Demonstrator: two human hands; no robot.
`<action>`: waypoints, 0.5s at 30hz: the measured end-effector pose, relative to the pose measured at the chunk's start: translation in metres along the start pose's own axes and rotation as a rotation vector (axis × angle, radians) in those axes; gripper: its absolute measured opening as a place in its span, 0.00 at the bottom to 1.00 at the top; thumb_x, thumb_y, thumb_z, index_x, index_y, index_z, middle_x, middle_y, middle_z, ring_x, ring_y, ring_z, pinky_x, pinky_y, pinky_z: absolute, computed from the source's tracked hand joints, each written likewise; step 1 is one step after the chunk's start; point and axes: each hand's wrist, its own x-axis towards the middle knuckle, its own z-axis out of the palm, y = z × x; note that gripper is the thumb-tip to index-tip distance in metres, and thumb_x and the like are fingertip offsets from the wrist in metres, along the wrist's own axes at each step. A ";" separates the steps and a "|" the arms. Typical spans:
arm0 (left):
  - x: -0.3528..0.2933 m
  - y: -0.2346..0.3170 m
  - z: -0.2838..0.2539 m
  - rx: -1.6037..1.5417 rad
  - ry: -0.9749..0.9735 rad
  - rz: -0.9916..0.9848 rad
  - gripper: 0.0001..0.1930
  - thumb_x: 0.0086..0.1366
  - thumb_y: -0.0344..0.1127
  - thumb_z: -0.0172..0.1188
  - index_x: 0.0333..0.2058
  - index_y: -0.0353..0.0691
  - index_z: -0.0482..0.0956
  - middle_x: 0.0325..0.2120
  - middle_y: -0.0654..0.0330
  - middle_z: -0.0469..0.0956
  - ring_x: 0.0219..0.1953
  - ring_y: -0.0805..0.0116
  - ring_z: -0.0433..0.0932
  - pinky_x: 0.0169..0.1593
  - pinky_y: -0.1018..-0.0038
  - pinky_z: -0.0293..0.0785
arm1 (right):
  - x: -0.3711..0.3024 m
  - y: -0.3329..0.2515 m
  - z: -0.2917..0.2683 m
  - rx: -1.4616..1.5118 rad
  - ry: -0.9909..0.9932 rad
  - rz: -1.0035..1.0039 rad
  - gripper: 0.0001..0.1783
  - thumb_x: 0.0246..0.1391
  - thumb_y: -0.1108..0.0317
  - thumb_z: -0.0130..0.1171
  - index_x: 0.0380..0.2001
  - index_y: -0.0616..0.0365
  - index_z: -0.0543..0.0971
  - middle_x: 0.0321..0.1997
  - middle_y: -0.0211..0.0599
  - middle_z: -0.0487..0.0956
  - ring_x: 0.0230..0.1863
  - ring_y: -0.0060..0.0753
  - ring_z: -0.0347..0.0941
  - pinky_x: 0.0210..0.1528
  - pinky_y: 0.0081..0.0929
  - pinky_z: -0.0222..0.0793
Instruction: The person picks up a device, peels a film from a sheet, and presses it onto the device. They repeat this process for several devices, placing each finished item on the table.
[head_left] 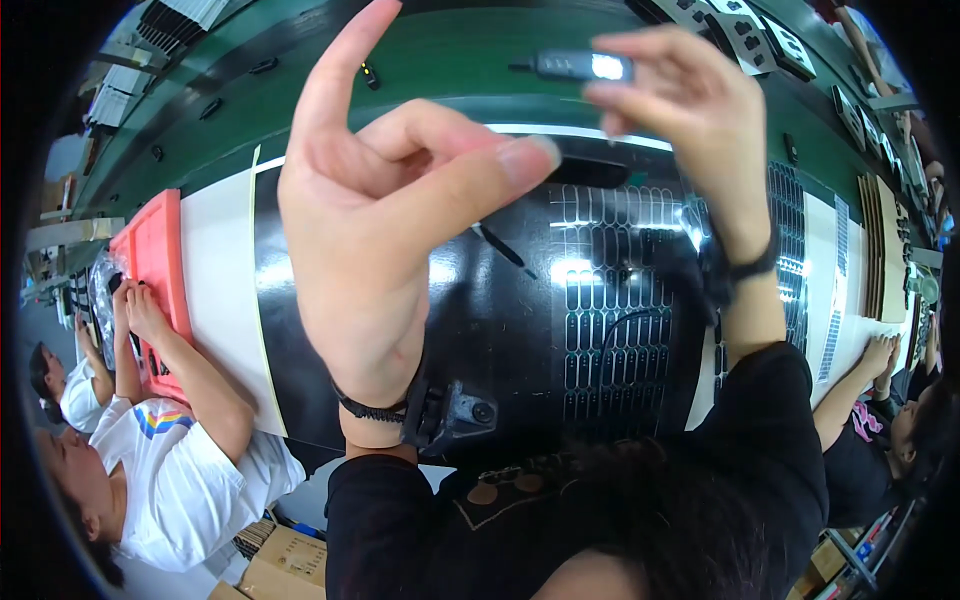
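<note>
My left hand (pixel 380 200) is raised large over the table with its index finger stretched up. Its thumb and another finger close on a black elongated piece (pixel 592 172), which sticks out to the right of the thumb tip. Below that hand shows a thin black stick-like piece (pixel 505 250); whether it lies on the mat or hangs above it I cannot tell. My right hand (pixel 690 90), at the upper right, pinches a small dark stick-shaped device (pixel 580 66) by its right end. A white light or display glows on the device, and its thin dark tip points left.
A black mat (pixel 490 340) covers the table, with rows of oblong outlined pieces (pixel 615 340) at its right. Beyond runs a green conveyor belt (pixel 450 70) carrying small black devices. A red crate (pixel 160 270) stands left by a co-worker's hands. Another co-worker sits right, near upright cardboard sheets (pixel 880 250).
</note>
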 end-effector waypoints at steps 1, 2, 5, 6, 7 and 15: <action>0.000 0.001 0.003 -0.003 0.003 -0.003 0.34 0.46 0.20 0.55 0.53 0.25 0.50 0.19 0.63 0.70 0.24 0.78 0.66 0.31 0.86 0.60 | -0.013 -0.010 0.005 0.017 0.050 -0.054 0.16 0.38 0.83 0.57 0.36 0.69 0.72 0.31 0.41 0.74 0.25 0.21 0.73 0.24 0.10 0.68; 0.000 0.002 0.009 -0.037 0.025 -0.014 0.35 0.46 0.21 0.55 0.53 0.25 0.50 0.18 0.63 0.70 0.23 0.78 0.66 0.31 0.86 0.60 | -0.019 -0.015 0.007 0.016 0.047 -0.051 0.16 0.38 0.83 0.57 0.36 0.69 0.72 0.31 0.41 0.74 0.25 0.21 0.73 0.24 0.10 0.68; -0.001 0.000 0.020 -0.110 0.059 -0.042 0.35 0.46 0.24 0.56 0.53 0.24 0.50 0.17 0.64 0.70 0.22 0.78 0.66 0.30 0.87 0.58 | -0.034 -0.022 0.010 -0.042 0.066 -0.284 0.16 0.36 0.85 0.58 0.34 0.71 0.71 0.30 0.42 0.74 0.25 0.25 0.73 0.25 0.13 0.70; -0.001 -0.003 0.019 -0.098 0.069 -0.052 0.35 0.46 0.25 0.56 0.53 0.24 0.51 0.18 0.63 0.70 0.22 0.78 0.66 0.31 0.86 0.59 | -0.036 -0.023 0.009 -0.044 0.067 -0.282 0.16 0.36 0.85 0.58 0.34 0.71 0.71 0.30 0.42 0.74 0.25 0.25 0.73 0.25 0.13 0.70; -0.001 -0.006 0.019 -0.086 0.080 -0.062 0.35 0.46 0.25 0.56 0.53 0.24 0.51 0.18 0.63 0.70 0.22 0.78 0.66 0.31 0.86 0.59 | -0.037 -0.024 0.008 -0.065 0.062 -0.292 0.16 0.36 0.85 0.58 0.34 0.72 0.71 0.30 0.42 0.74 0.25 0.26 0.74 0.25 0.13 0.71; -0.002 -0.010 0.023 -0.071 0.109 -0.070 0.30 0.47 0.26 0.57 0.50 0.26 0.58 0.22 0.61 0.73 0.22 0.79 0.66 0.29 0.86 0.61 | -0.043 -0.031 0.006 -0.151 0.057 -0.319 0.18 0.32 0.87 0.60 0.32 0.73 0.71 0.30 0.45 0.74 0.24 0.28 0.74 0.25 0.14 0.71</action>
